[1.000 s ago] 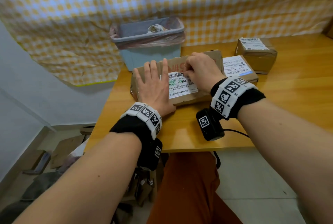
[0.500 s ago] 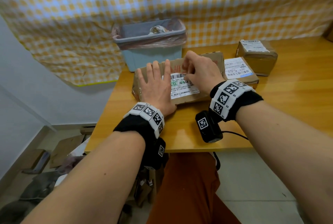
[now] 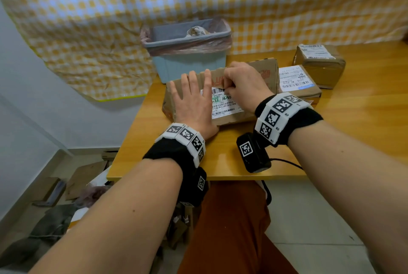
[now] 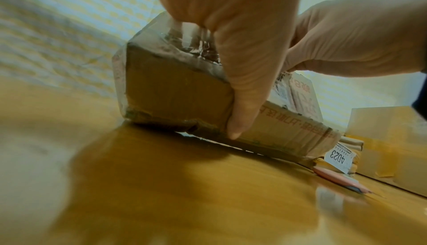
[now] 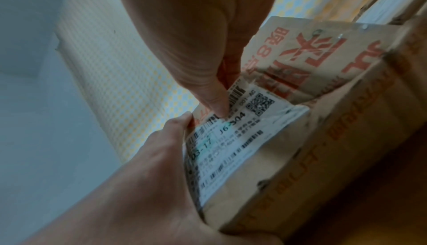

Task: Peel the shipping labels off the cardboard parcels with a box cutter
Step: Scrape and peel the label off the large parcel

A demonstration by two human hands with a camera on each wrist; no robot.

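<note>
A brown cardboard parcel (image 3: 262, 70) with red print lies on the wooden table (image 3: 353, 132). My left hand (image 3: 194, 103) presses flat on its left half, fingers straight, with the thumb (image 4: 242, 88) down the near side. A white shipping label (image 3: 223, 107) sits on top of the parcel. My right hand (image 3: 242, 84) pinches the label's far edge, and in the right wrist view the thumb and finger (image 5: 217, 101) hold that edge lifted off the cardboard. A pink box cutter (image 4: 339, 177) lies on the table to the right of the parcel, in no hand.
Two more labelled parcels lie to the right: a flat one (image 3: 295, 81) and a small taped box (image 3: 320, 61). A blue bin (image 3: 187, 61) lined with a bag stands behind the table's far left corner. A checked cloth hangs behind. Cardboard scraps lie on the floor at the left.
My right hand has moved from the label's right part up to its far edge and now pinches it, lifted a little. The left hand stays pressed on the parcel.
</note>
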